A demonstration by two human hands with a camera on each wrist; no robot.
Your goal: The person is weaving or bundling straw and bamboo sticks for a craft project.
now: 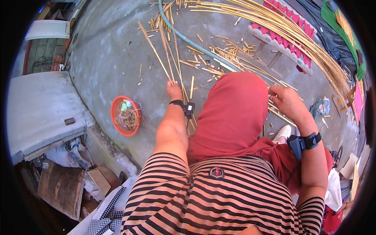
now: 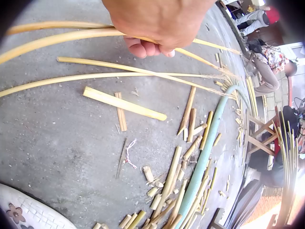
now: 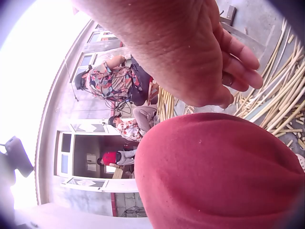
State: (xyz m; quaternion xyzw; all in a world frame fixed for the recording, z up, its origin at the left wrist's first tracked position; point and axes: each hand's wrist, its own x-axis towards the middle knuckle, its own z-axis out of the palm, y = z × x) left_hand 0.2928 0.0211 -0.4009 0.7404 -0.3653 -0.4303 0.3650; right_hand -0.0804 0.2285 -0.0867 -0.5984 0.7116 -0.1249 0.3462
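In the head view my left hand [image 1: 174,91] grips thin yellow stalks [image 1: 158,58] with feathery tips, held over the concrete floor. The left wrist view shows the fingers curled round them, with the thick ends passing out on the left. More long stalks [image 2: 109,66] lie just below that hand. My right hand [image 1: 288,102] hovers beside a rounded form in red cloth [image 1: 235,105]. Its fingers [image 3: 240,52] hang loosely bent in the right wrist view, and nothing shows between them.
An orange-red basket [image 1: 113,114] with fibres and white string stands left. Cut stalk pieces [image 1: 235,51] litter the floor around a green-blue hose [image 1: 192,45]. A long stalk bundle [image 1: 290,33] lies across a bench [image 1: 288,55]. Other people [image 3: 109,78] sit farther off.
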